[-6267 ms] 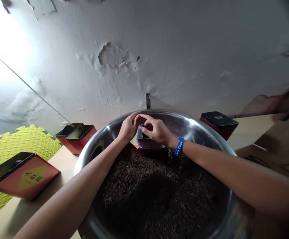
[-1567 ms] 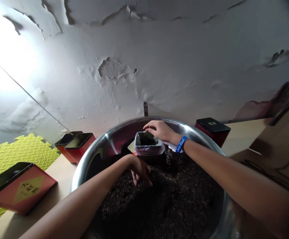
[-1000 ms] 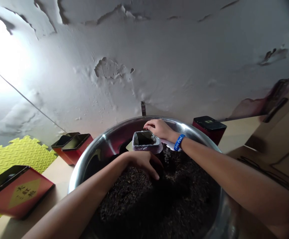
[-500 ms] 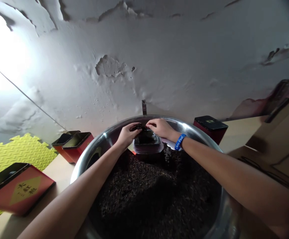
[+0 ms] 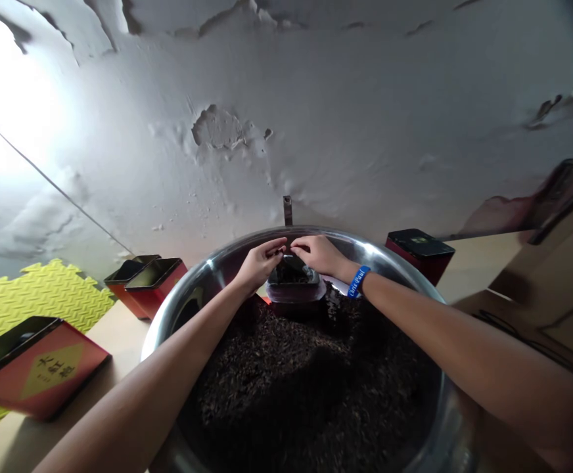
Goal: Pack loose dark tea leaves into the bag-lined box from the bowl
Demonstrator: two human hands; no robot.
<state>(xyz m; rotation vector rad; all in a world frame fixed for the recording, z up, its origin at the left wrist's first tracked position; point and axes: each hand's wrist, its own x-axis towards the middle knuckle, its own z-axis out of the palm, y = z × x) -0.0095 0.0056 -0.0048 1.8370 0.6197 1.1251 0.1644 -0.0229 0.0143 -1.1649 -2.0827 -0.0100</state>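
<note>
A large steel basin (image 5: 195, 282) holds a heap of dark loose tea leaves (image 5: 311, 381). At the far side of the heap stands a small tin lined with a clear plastic bag (image 5: 294, 289), its mouth showing dark leaves. My left hand (image 5: 259, 263) hovers at the tin's far left rim, fingers pinched together on a few dark leaves. My right hand (image 5: 319, 253), with a blue wristband, rests on the bag's far right edge, fingers curled on it.
Two open red tins (image 5: 146, 279) stand left of the basin and a closed red tin with a black lid (image 5: 419, 249) to its right. A red tin with a yellow label (image 5: 37, 371) lies at the near left. Yellow foam matting (image 5: 45, 292) covers the floor at left.
My left hand scooped in the tea heap, then rose to the tin's mouth with leaves. My right hand stayed on the bag's rim throughout.
</note>
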